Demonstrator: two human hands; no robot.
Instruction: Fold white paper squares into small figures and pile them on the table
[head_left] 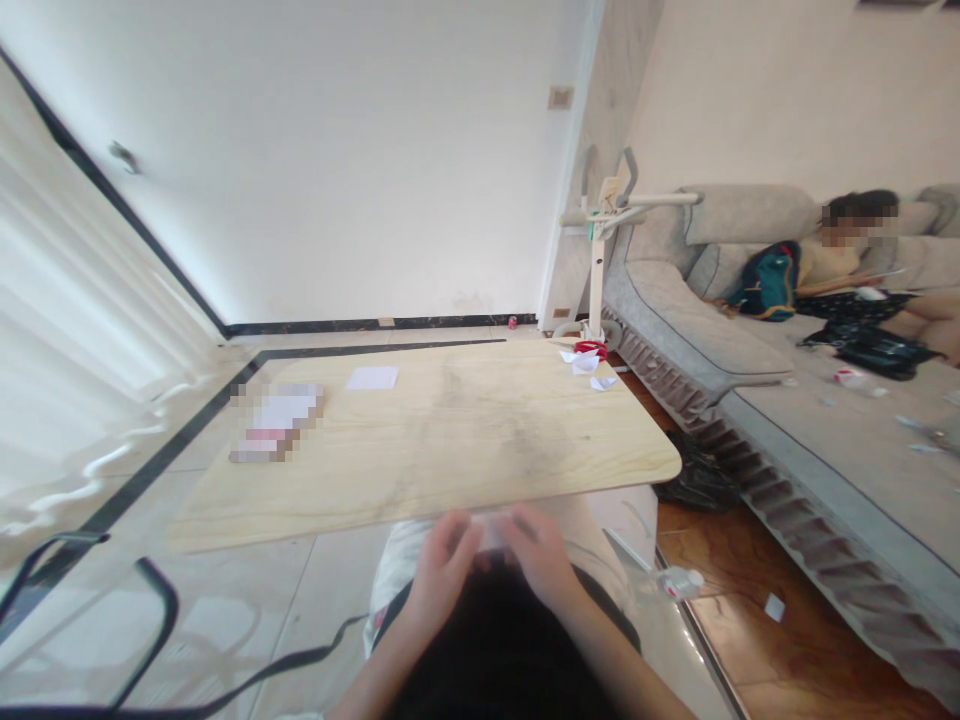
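My left hand (448,558) and my right hand (538,552) are together over my lap, just in front of the table's near edge. Between them is a small pale piece of paper (491,530), held at its two sides with the fingers closed; blur hides its exact shape. On the wooden table (450,440) lies a white sheet of paper (373,378) towards the back left. Folded white papers (581,362) rest at the far right corner, beside a red item (590,349). A blurred-out white and pink pack (279,420) lies at the left.
A grey sofa (697,290) runs along the right, with a person (840,260) seated on it. A plastic bottle (681,583) and a paper scrap (775,607) are on the right. Black metal tubing (161,590) stands at lower left. Exercise equipment (598,260) is behind the table.
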